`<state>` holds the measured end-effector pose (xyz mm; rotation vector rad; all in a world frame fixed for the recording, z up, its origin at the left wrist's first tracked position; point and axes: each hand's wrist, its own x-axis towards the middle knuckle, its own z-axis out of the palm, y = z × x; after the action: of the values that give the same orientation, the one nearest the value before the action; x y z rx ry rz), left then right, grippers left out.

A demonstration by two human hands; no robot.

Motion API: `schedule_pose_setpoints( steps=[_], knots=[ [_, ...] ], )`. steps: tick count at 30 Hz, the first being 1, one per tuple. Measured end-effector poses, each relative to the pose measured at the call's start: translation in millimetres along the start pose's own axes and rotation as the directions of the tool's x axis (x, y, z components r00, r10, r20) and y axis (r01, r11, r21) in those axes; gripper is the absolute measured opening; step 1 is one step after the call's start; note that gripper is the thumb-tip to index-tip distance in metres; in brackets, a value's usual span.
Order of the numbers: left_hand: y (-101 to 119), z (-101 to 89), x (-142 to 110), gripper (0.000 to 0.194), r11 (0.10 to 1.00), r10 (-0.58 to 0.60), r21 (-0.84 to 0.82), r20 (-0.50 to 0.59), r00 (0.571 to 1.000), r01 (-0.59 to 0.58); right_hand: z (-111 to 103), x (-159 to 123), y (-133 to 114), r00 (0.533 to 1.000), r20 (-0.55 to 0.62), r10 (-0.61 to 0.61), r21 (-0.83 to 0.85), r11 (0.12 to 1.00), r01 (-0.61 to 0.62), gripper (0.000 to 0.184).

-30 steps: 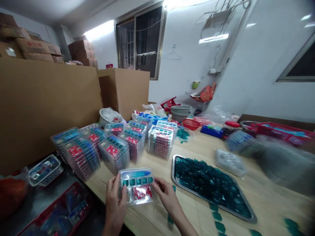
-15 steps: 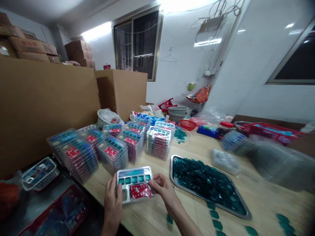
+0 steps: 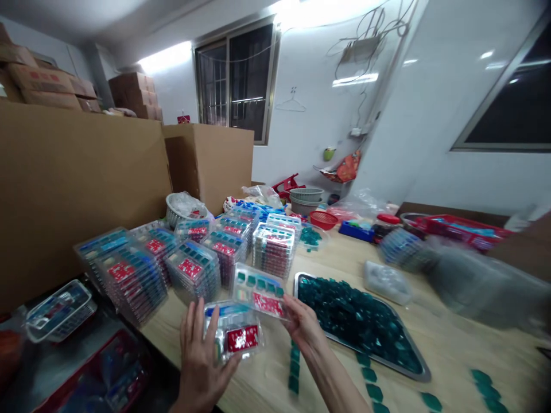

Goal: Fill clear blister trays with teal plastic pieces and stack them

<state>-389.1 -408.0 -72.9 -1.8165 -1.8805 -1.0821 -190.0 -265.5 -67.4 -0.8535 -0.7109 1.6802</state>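
Observation:
My right hand pinches the right edge of a clear plastic tray with green square pieces in a row of small compartments and a red-and-white packet. This tray is tilted and raised, partly over a second clear tray on the table. A red patterned packet and a blue strip show in the second tray; its middle is partly covered by the first. My left hand rests at the second tray's left side, fingers spread. A metal tray heaped with dark green pieces lies right of my right hand.
Stacks of filled clear trays stand behind my hands. Loose green pieces lie in rows on the table. A clear bag of pale items sits right of the metal tray. At the lower left is a plastic basket.
My right hand has lifted the filled tray up and away from my left hand, uncovering another tray beneath. My left hand's fingers have spread. A row of green pieces beside my right forearm shows more fully.

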Motion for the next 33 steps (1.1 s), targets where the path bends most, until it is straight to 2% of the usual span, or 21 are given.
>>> schedule_pose_setpoints(
  steps=[1,3,6,9,13,18,21,24,26,28,30,31,32,33],
  knots=[
    [-2.8,1.9,0.9,0.077,0.997,0.046,0.06,0.035,0.998,-0.048,-5.0,6.7,-4.2,0.994,-0.083,-0.076,-0.055,0.996,0.072,0.037],
    [-10.6,6.6,1.1,0.074,0.988,0.07,0.133,0.084,0.994,-0.081,-14.9,21.5,-11.0,0.95,-0.215,-0.225,-0.182,0.965,0.187,0.044],
    [-22.6,12.7,-0.8,0.072,0.981,0.078,0.169,0.104,0.991,-0.095,-28.1,44.4,-13.5,0.897,-0.279,-0.342,-0.284,0.922,0.263,0.054],
    [-28.9,15.1,-2.2,0.076,0.978,0.1,0.175,0.101,0.99,-0.117,-35.4,63.2,-3.4,0.88,-0.288,-0.377,-0.352,0.896,0.269,0.057],
    [-28.4,13.7,-1.9,0.077,0.978,0.107,0.168,0.101,0.989,-0.123,-33.7,78.2,21.6,0.893,-0.27,-0.36,-0.494,0.848,0.192,0.053],
    [-27.4,12.3,-2.1,0.073,0.986,0.077,0.139,0.142,0.987,-0.097,-29.8,82.9,36.5,0.932,-0.175,-0.319,-0.734,0.673,0.092,0.04],
    [-28.7,12.6,-1.3,0.071,0.988,0.067,0.129,0.152,0.986,-0.087,-34.5,71.5,27.7,0.96,-0.06,-0.274,-0.849,0.52,0.096,0.038],
    [-22.7,6.1,3.7,0.071,0.987,0.07,0.136,0.139,0.988,-0.089,-44.8,45.6,11.8,0.973,0.102,-0.206,-0.918,0.356,0.172,0.033],
    [-10.3,-3.3,7.7,0.075,0.986,0.065,0.15,0.061,0.996,-0.073,-52.9,23.5,2.5,0.969,0.192,-0.159,-0.942,0.247,0.227,0.029],
    [8.7,-12.1,7.7,0.082,0.989,0.092,0.125,-0.079,0.993,-0.082,-59.4,1.1,-3.1,0.962,0.248,-0.112,-0.954,0.144,0.263,0.024],
    [29.9,-13.2,-1.2,0.085,0.977,0.212,0.036,-0.159,0.964,-0.209,-62.6,-19.2,-4.6,0.957,0.283,-0.062,-0.955,0.069,0.287,0.018],
    [39.6,-9.2,-9.9,0.082,0.948,0.312,-0.02,-0.145,0.939,-0.318,-63.0,-28.5,-4.1,0.954,0.298,-0.037,-0.953,0.038,0.299,0.016],
    [47.9,-2.1,-21.3,0.076,0.895,0.434,-0.069,-0.104,0.895,-0.441,-63.1,-37.4,-2.8,0.949,0.315,-0.017,-0.949,0.007,0.315,0.017],
    [54.2,7.5,-34.8,0.067,0.825,0.554,-0.103,-0.044,0.831,-0.555,-63.3,-46.0,-1.1,0.944,0.331,-0.001,-0.943,-0.024,0.331,0.019]
  ],
)
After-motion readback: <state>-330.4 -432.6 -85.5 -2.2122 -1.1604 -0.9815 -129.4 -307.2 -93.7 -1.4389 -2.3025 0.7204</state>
